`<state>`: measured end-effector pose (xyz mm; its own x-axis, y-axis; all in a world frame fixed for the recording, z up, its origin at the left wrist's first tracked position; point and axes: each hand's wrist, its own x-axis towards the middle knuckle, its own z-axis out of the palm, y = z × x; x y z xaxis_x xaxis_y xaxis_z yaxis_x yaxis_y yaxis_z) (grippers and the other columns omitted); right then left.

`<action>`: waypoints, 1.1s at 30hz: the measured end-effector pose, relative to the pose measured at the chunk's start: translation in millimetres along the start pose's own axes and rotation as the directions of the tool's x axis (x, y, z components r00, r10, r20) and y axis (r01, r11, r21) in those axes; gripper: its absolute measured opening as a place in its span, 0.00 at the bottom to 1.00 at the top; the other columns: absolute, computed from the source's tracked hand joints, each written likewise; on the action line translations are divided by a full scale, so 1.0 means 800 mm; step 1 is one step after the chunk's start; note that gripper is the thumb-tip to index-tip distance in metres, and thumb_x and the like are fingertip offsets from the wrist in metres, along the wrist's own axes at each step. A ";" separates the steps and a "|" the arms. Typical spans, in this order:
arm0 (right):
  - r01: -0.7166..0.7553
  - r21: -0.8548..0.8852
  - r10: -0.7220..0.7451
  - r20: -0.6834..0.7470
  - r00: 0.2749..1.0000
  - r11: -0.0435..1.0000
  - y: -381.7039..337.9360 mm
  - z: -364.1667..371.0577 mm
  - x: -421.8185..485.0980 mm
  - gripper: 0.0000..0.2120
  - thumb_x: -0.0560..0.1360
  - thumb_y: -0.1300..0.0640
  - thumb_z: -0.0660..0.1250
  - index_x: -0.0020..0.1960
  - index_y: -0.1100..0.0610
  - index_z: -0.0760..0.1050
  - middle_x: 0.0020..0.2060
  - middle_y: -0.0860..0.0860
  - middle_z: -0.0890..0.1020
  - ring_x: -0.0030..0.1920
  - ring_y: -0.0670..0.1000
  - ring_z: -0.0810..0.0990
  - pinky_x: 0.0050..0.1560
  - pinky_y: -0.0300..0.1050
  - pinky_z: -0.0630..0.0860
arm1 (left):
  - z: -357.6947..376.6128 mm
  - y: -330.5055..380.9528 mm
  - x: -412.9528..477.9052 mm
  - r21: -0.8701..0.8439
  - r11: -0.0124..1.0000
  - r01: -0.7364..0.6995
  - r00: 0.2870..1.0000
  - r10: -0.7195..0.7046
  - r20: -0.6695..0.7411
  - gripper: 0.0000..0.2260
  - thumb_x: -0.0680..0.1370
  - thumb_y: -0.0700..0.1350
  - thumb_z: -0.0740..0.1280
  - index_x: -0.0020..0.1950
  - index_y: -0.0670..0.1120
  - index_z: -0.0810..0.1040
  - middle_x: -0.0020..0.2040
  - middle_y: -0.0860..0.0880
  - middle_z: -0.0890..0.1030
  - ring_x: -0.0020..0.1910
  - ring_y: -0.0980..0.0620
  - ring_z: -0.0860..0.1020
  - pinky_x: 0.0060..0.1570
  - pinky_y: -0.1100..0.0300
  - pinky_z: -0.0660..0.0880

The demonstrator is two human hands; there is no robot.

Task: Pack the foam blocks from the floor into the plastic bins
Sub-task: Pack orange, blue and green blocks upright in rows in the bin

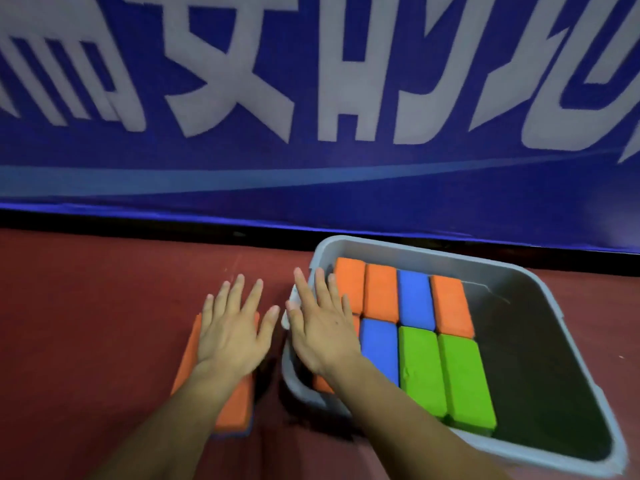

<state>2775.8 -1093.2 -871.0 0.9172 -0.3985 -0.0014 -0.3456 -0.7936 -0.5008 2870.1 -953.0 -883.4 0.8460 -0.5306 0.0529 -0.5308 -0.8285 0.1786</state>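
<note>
The left hand (232, 334) lies flat, fingers spread, on an orange block (235, 403) on the floor (86, 323), just beside the grey bin (554, 299). The right hand (322, 330), also flat and holding nothing, hovers over the bin's left rim, where two rows of packed blocks (464, 375) sit. The foam should be light, soft and grippy: pinch its long sides gently, as squeezing would likely dent it

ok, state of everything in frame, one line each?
gray bin: on the floor, part filled, right side bare
blocks in bin: flat, two rows, side by side
orange block: on floor left of bin, under left hand
left hand: open, fingers spread
right hand: open, over bin's left rim
</note>
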 end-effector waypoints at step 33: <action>-0.345 0.346 0.189 0.412 0.891 0.872 -0.079 0.202 -0.008 0.26 0.84 0.36 0.45 0.81 0.32 0.43 0.80 0.56 0.58 0.78 0.58 0.63 0.78 0.51 0.58 | 0.082 -0.170 -0.052 -0.145 0.912 0.383 0.894 -0.326 0.309 0.29 0.81 0.67 0.50 0.81 0.65 0.49 0.72 0.47 0.70 0.74 0.46 0.66 0.74 0.42 0.58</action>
<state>2824.1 -966.1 -978.9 0.8339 -0.3162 -0.4524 -0.5494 -0.3957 -0.7360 2903.4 -829.9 -974.3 0.9130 -0.2597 -0.3146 -0.1531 -0.9330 0.3258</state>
